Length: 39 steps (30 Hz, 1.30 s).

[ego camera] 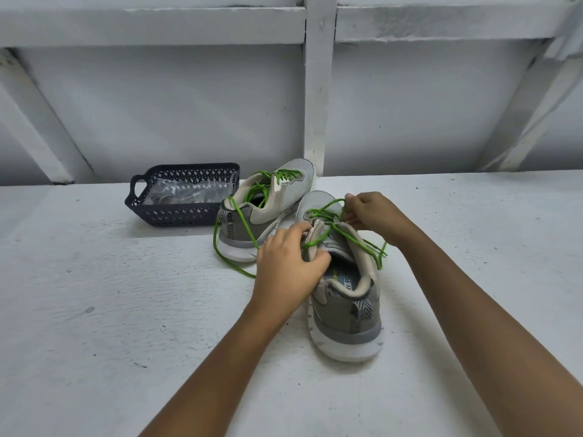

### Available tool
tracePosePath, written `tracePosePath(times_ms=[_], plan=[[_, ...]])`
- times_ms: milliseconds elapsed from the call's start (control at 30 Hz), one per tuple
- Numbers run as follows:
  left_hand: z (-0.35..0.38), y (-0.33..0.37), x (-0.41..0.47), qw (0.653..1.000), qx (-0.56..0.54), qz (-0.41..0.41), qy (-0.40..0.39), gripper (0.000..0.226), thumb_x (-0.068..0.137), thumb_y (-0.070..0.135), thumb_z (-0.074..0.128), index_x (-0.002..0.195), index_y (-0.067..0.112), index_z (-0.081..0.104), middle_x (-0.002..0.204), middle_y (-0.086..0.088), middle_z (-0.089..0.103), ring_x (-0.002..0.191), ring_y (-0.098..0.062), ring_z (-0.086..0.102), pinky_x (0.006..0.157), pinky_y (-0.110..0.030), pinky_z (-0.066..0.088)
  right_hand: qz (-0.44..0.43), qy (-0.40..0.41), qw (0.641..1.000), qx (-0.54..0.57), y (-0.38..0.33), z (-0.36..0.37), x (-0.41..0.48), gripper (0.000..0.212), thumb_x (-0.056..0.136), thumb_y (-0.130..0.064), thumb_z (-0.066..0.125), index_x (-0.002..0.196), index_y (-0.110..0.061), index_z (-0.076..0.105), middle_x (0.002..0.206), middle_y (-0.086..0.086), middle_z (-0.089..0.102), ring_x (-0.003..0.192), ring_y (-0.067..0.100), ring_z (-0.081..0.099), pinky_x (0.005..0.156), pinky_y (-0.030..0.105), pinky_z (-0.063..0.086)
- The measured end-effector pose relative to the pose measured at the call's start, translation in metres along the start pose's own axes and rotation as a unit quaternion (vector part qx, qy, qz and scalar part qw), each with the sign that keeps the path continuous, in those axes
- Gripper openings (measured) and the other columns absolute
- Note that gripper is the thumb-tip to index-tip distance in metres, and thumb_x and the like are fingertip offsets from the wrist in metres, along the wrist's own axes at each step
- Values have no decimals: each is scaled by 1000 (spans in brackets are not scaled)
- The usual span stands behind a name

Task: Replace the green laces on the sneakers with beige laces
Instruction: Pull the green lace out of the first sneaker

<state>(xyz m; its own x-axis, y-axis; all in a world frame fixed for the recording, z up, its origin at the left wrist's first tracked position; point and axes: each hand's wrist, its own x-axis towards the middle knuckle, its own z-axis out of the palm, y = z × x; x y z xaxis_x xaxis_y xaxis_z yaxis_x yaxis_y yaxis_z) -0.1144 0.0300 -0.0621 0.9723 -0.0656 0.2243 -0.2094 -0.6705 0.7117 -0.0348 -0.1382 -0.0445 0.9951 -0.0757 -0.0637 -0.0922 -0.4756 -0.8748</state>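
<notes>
While left hand (285,263) grips sneaker (347,313), right hand (372,216) pinches lace (319,211), eyelets hidden

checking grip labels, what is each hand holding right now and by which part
The left hand grips the near sneaker by the rim of its opening. The right hand pinches its green lace above the eyelets.
</notes>
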Motion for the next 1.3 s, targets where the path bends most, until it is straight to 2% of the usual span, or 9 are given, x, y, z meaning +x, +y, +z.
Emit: tracePosePath(times_ms=[200,300,433,667,733,900,1033,1167,1300], plan=[[1,0,0,1000,-11,1,-4,61,69,42,44,126,21,54,117,4,58,115,-15,46,102,-39,35,-49,-20,990,-128,4,-4,-6,14,89,-15,62,77,-7,62,60,-1,54,57,11,48,54,20,38],[1,-1,0,1000,-12,7,1,62,69,42,43,126,20,55,116,3,58,114,-16,46,102,-37,35,-13,-3,1000,-14,1,-1,-5,21,98,-9,46,78,-5,52,65,3,52,54,9,48,43,10,41],[2,-2,0,1000,-8,11,5,61,70,41,43,125,19,55,114,2,58,113,-16,47,100,-37,36,44,36,988,147,1,0,-2,28,103,-13,32,77,-11,44,70,10,54,58,16,55,43,13,47],[2,-2,-1,1000,-15,1,6,60,70,41,43,124,20,55,116,3,58,115,-16,47,102,-38,34,-23,-50,998,-4,8,-7,-5,12,90,-5,60,97,3,66,75,9,61,67,14,56,60,13,48],[2,-1,-1,1000,-18,3,6,60,70,40,43,125,20,55,117,3,58,115,-16,46,103,-38,34,-15,-30,999,19,5,-8,-4,11,91,-5,58,92,4,64,70,9,59,59,11,58,54,10,50],[-1,-1,-3,1000,-23,2,7,63,70,40,44,127,18,54,118,2,58,115,-15,47,101,-38,36,49,70,975,204,-2,-10,0,26,102,-21,39,82,-7,49,68,8,52,55,16,60,51,30,56],[-1,-1,-2,1000,-24,-2,6,64,69,40,44,128,18,54,117,1,57,114,-17,47,101,-39,36,61,-33,994,83,1,-7,-12,32,95,-38,53,87,-7,61,66,0,54,52,11,47,48,20,37],[0,-1,-2,999,-31,-1,10,63,69,40,45,127,18,55,116,1,57,114,-17,48,101,-41,36,12,-2,1000,28,5,-5,-13,18,91,-22,62,85,-5,65,65,0,56,58,8,50,52,21,39],[-1,0,-4,999,-35,0,6,62,69,40,45,127,20,55,116,3,57,115,-15,48,101,-40,37,16,65,988,142,3,-7,-7,18,98,-14,47,84,-7,57,75,4,59,63,12,59,46,18,48]])
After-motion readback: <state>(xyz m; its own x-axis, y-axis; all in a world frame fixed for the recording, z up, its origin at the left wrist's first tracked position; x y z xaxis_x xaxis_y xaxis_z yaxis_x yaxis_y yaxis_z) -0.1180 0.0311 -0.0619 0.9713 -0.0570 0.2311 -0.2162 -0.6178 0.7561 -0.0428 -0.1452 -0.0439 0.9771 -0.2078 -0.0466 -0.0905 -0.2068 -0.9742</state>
